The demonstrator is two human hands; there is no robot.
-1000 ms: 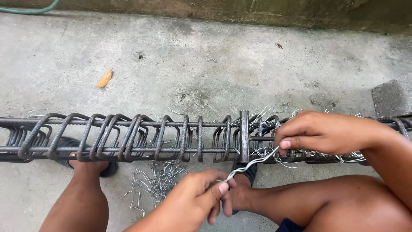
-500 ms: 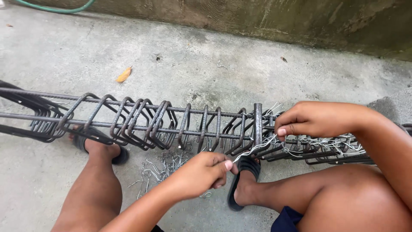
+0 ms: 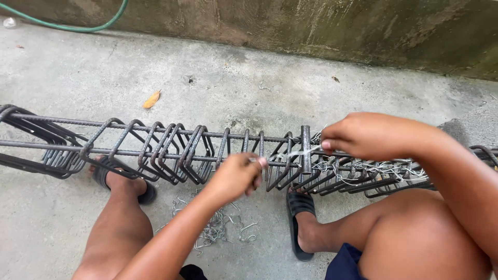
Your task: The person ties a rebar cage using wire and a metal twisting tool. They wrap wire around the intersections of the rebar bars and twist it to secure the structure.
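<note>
Both hands (image 3: pixel 236 176) (image 3: pixel 365 136) on rebar cage (image 3: pixel 171 148); pinching tie wire (image 3: pixel 290 154), prob. taut.

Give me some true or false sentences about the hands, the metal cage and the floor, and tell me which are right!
1. The right hand rests on top of the rebar cage. True.
2. The left hand holds a hammer. False: it pinches thin wire.
3. A dry leaf lies on the concrete floor. True.
4. The hose by the wall is red. False: it is green.
5. Loose wire pieces lie under the cage. True.
</note>
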